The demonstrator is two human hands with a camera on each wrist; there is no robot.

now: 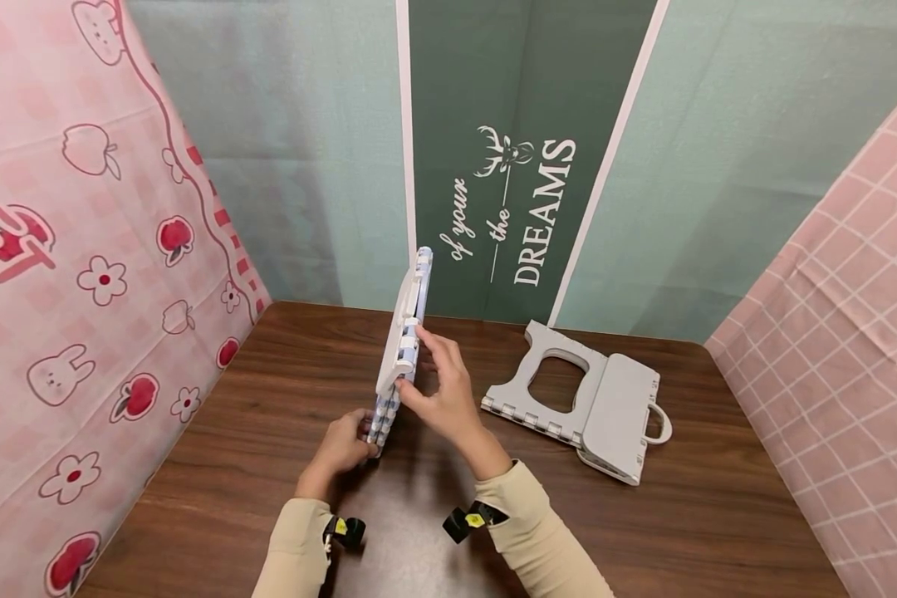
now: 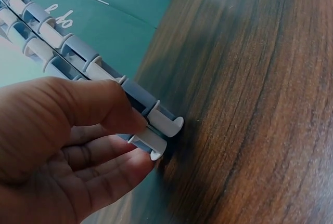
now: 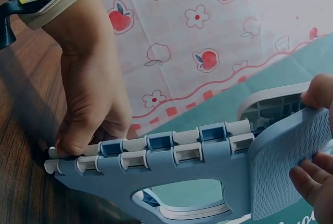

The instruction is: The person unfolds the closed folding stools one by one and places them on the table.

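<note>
A blue-and-white folding step stool (image 1: 409, 336) stands on its narrow end, mostly folded and edge-on in the head view. My left hand (image 1: 344, 444) pinches its lower corner, with the thumb over the white hinge knuckles (image 2: 164, 120) in the left wrist view. Higher up, my right hand (image 1: 448, 394) grips the edge of the top panel, thumb on the rim and fingers at the textured blue face (image 3: 283, 161). An oval opening shows in the blue leg panel (image 3: 114, 177). White and blue hinge parts run along the near edge.
A second folding step stool, light grey (image 1: 616, 407), lies folded on the right of the brown wooden table (image 1: 688, 531), its carry handle pointing right. Printed cloths hang around: pink with apples (image 1: 138, 394) at left, green (image 1: 329, 166) behind, pink grid (image 1: 852, 316) at right.
</note>
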